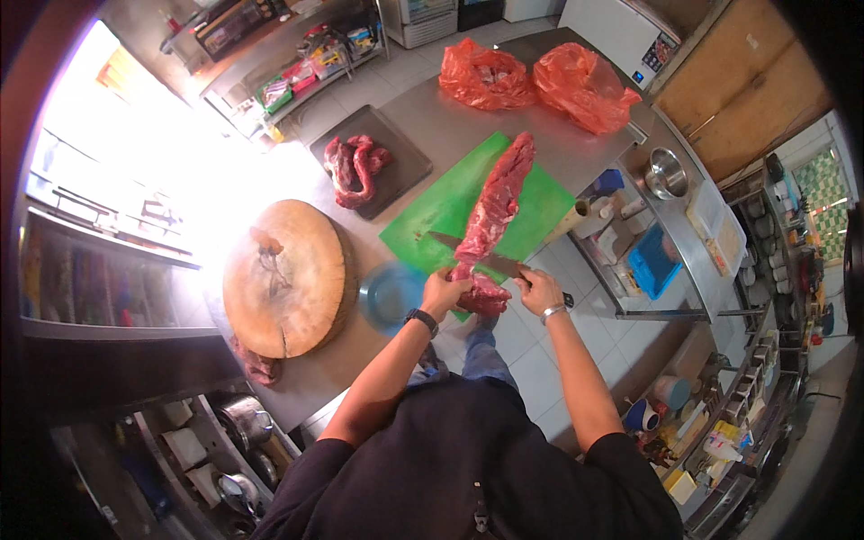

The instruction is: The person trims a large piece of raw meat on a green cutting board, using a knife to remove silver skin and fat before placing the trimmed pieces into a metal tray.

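A long piece of raw red meat (pixel 496 202) lies across a green cutting board (pixel 432 209), its near end at the board's edge. My left hand (pixel 445 291) grips that near end. In my right hand (pixel 540 291) is the black handle of a kitchen knife (pixel 503 264). The blade crosses the meat just beyond my left fingers, its tip pointing left over the board; how deep it sits in the meat I cannot tell. More raw meat (pixel 354 169) lies on a dark tray (pixel 405 165) beyond the board to the left.
Left of my hands are a blue translucent bowl (pixel 391 297) and a round wooden chopping block (pixel 290 283), with a cloth (pixel 260 364) beside it. Two red plastic bags (pixel 486 74) stand at the steel table's far end. A side counter at right holds a metal bowl (pixel 667 173).
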Available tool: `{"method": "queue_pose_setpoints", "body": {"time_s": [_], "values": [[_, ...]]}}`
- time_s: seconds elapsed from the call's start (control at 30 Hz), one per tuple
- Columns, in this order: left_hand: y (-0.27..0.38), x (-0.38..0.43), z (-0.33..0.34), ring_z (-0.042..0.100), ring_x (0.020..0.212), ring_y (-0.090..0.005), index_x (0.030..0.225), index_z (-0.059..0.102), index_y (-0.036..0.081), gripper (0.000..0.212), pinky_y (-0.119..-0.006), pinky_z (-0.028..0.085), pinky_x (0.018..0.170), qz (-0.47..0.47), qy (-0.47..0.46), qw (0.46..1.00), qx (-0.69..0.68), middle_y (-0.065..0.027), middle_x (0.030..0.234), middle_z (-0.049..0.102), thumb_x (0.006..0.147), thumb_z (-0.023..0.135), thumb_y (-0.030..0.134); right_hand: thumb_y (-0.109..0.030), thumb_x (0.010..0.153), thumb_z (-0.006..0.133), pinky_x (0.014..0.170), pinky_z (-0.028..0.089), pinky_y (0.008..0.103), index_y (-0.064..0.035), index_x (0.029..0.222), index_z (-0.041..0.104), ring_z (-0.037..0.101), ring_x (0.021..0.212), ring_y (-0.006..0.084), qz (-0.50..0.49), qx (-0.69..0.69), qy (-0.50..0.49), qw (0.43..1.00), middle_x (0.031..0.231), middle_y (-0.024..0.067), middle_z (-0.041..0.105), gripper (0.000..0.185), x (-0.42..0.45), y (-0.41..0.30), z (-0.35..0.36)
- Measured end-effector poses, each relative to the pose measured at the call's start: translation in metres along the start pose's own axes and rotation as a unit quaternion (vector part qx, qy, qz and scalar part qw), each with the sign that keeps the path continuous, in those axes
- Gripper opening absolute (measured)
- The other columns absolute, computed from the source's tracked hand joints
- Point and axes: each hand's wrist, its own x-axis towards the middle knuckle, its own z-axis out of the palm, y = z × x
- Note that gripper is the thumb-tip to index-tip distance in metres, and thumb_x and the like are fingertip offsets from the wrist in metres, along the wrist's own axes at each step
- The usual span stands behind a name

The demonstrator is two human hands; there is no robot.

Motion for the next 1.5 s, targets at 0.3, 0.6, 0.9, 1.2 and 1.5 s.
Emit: {"method": "queue_pose_setpoints", "body": {"time_s": [0.3, 0.6, 0.9, 1.2, 1.5], "values": [[0.0, -0.013, -0.001, 0.074, 0.071, -0.0234, 0.108, 0.068, -0.006, 0.037, -0.036, 0.062, 0.053, 0.055, 0.021, 0.995, 0.079, -0.0162, 0.089, 0.074, 0.078, 0.078, 0.014, -0.032, 0.094, 0.063, 0.08, 0.055, 0.0512, -0.0162, 0.128, 0.068, 0.069, 0.091, 0.04, -0.023, -0.008, 0.007, 1.0, 0.094, 0.0189, 0.071, 0.038, 0.021, -0.021, 0.019], [0.007, 0.001, 0.013, 0.073, 0.068, -0.0238, 0.11, 0.067, -0.005, 0.042, -0.036, 0.061, 0.057, 0.094, 0.032, 0.99, 0.101, -0.0157, 0.087, 0.074, 0.081, 0.077, 0.023, -0.032, 0.095, 0.064, 0.081, 0.055, 0.0509, -0.0168, 0.132, 0.064, 0.069, 0.094, 0.0409, 0.012, -0.02, 0.045, 0.999, 0.102, 0.0184, 0.072, 0.04, 0.019, -0.006, 0.019], [0.045, 0.081, 0.053, 0.074, 0.073, -0.0243, 0.112, 0.067, -0.004, 0.051, -0.036, 0.06, 0.057, 0.132, 0.076, 0.962, 0.229, -0.0146, 0.089, 0.074, 0.08, 0.079, 0.033, -0.032, 0.099, 0.06, 0.079, 0.054, 0.0532, -0.0207, 0.136, 0.06, 0.068, 0.091, 0.0445, 0.003, -0.047, 0.037, 0.998, 0.101, 0.0217, 0.072, 0.039, 0.085, 0.032, -0.004], [0.07, 0.106, 0.042, 0.076, 0.084, -0.0296, 0.123, 0.065, 0.0, 0.054, -0.04, 0.063, 0.06, 0.056, -0.016, 0.975, 0.213, -0.0188, 0.109, 0.073, 0.078, 0.08, 0.026, -0.036, 0.104, 0.048, 0.084, 0.054, 0.0525, -0.0279, 0.147, 0.049, 0.067, 0.096, 0.0424, 0.051, -0.108, -0.055, 0.991, 0.101, 0.0216, 0.072, 0.044, 0.099, 0.016, -0.017], [0.05, 0.097, 0.033, 0.075, 0.081, -0.0294, 0.123, 0.066, 0.003, 0.044, -0.044, 0.065, 0.057, 0.003, -0.057, 0.997, 0.059, -0.0152, 0.103, 0.074, 0.081, 0.074, 0.012, -0.034, 0.105, 0.045, 0.085, 0.054, 0.0523, -0.0348, 0.158, 0.033, 0.068, 0.098, 0.0402, 0.072, -0.145, -0.093, 0.982, 0.103, 0.0179, 0.073, 0.054, 0.098, 0.019, -0.007]]}}
